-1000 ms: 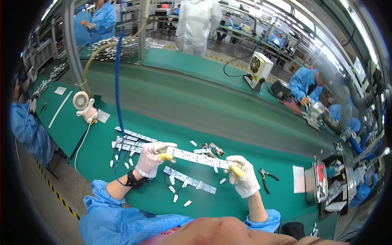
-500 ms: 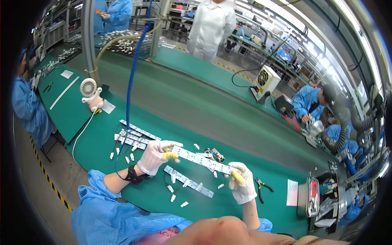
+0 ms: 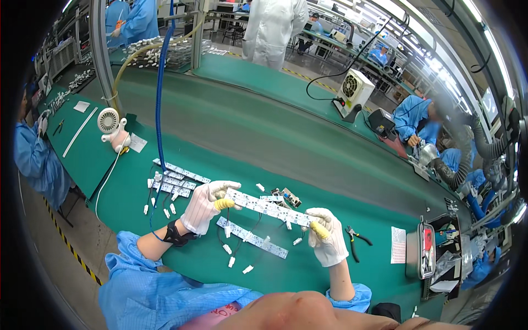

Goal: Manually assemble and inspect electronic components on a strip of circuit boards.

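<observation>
White-gloved, the left hand and right hand are still pinching opposite ends of a pale circuit strip. It is hovering over the green table, a second strip lying nearer; the surroundings are appearing slightly farther left than half a second ago.

Honestly can't read any of it. The white sheet off to the right of the right hand has reddish print, way too tiny. Red lettering on the pink shirt, bodyward of the left hand, is partly cut off.
</observation>
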`<state>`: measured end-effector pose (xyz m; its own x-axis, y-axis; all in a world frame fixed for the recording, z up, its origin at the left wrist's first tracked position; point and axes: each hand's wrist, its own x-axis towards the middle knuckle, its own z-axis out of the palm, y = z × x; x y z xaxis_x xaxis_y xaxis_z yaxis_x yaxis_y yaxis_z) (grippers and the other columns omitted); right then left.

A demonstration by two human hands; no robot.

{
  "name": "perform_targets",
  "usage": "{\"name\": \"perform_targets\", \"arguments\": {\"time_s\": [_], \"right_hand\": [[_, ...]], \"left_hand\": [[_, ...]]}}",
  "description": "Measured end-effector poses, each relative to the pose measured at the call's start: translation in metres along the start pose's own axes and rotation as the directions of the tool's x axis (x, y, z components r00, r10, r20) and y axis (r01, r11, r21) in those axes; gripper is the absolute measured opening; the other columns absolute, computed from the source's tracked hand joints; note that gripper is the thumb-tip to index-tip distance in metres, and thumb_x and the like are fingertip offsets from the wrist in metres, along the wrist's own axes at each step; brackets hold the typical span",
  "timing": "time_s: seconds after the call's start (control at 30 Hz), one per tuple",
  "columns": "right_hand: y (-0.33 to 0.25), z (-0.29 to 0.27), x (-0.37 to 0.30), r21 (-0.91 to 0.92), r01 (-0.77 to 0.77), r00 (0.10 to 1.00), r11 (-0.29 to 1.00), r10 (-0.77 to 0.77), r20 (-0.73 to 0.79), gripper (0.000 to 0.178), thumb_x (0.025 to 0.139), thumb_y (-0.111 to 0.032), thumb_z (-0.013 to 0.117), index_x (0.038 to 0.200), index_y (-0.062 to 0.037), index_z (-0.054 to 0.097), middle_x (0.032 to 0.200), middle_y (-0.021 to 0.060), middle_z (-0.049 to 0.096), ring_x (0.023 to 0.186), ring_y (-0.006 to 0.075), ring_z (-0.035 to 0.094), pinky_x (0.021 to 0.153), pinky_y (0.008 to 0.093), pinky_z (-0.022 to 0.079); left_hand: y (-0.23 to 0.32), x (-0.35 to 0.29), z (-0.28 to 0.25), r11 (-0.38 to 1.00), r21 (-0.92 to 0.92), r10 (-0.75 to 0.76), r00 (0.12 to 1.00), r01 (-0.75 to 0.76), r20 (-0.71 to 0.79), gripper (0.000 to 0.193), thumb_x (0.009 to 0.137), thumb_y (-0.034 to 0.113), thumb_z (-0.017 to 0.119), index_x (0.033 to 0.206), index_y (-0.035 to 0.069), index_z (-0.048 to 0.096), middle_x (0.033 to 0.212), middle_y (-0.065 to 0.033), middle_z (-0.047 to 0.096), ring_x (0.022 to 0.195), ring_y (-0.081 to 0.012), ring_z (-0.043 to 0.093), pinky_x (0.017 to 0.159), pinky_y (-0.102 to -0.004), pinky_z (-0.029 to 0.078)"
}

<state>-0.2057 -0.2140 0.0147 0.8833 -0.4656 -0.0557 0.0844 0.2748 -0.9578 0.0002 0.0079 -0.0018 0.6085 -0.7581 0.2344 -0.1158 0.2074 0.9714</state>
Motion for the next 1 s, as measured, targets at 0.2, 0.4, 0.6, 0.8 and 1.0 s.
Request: {"name": "perform_targets", "arguments": {"time_s": [0.2,0.4,0.6,0.8,1.0], "right_hand": [[0.0,0.0,0.0,0.042,-0.029,0.999,0.999,0.03,-0.023,0.028,0.082,-0.014,0.066,0.105,-0.0007,0.055,0.075,0.0088,0.062,0.046,0.0067,0.048,0.041,0.0181,0.036],[0.0,0.005,-0.001,0.043,-0.04,0.999,0.998,0.041,-0.019,0.029,0.083,-0.014,0.066,0.106,-0.0004,0.055,0.075,0.0092,0.062,0.046,0.0073,0.049,0.041,0.0187,0.037],[0.0,0.002,0.001,0.029,-0.09,0.995,0.995,0.092,-0.045,0.029,0.083,-0.014,0.065,0.107,-0.0004,0.054,0.076,0.0098,0.061,0.046,0.0068,0.049,0.04,0.018,0.038],[0.007,0.001,0.007,0.012,-0.015,0.999,1.0,0.016,-0.04,0.025,0.087,-0.006,0.057,0.11,0.0014,0.053,0.079,0.0112,0.062,0.049,0.0072,0.049,0.044,0.0193,0.038],[-0.001,0.002,0.002,0.042,-0.064,0.998,0.997,0.065,-0.009,0.03,0.084,-0.012,0.063,0.109,0.0001,0.052,0.09,0.0099,0.06,0.069,0.0092,0.056,0.046,0.0164,0.04]], "left_hand": [[0.001,0.003,0.002,1.0,0.015,-0.011,1.0,0.01,0.028,0.039,0.083,0.013,0.064,0.116,-0.005,0.053,0.085,-0.0101,0.068,0.08,-0.0096,0.063,0.071,-0.0207,0.047],[0.001,-0.001,-0.001,0.999,0.012,-0.036,0.999,0.035,0.022,0.034,0.084,0.01,0.061,0.113,-0.006,0.053,0.086,-0.0107,0.068,0.08,-0.0102,0.063,0.071,-0.0205,0.047],[-0.005,0.0,-0.002,0.995,-0.059,-0.076,0.997,0.077,0.031,0.042,0.084,0.022,0.065,0.113,-0.006,0.052,0.089,-0.0116,0.067,0.082,-0.0141,0.064,0.073,-0.023,0.049],[-0.006,0.004,0.0,0.986,-0.085,-0.147,0.989,0.146,-0.007,0.048,0.083,0.026,0.066,0.116,-0.004,0.051,0.089,-0.0103,0.067,0.08,-0.0141,0.064,0.07,-0.0229,0.049],[-0.003,0.002,0.002,0.981,-0.126,-0.152,0.988,0.15,-0.003,0.055,0.08,0.03,0.07,0.116,-0.005,0.05,0.088,-0.0096,0.066,0.079,-0.0144,0.065,0.073,-0.0244,0.05]]}}
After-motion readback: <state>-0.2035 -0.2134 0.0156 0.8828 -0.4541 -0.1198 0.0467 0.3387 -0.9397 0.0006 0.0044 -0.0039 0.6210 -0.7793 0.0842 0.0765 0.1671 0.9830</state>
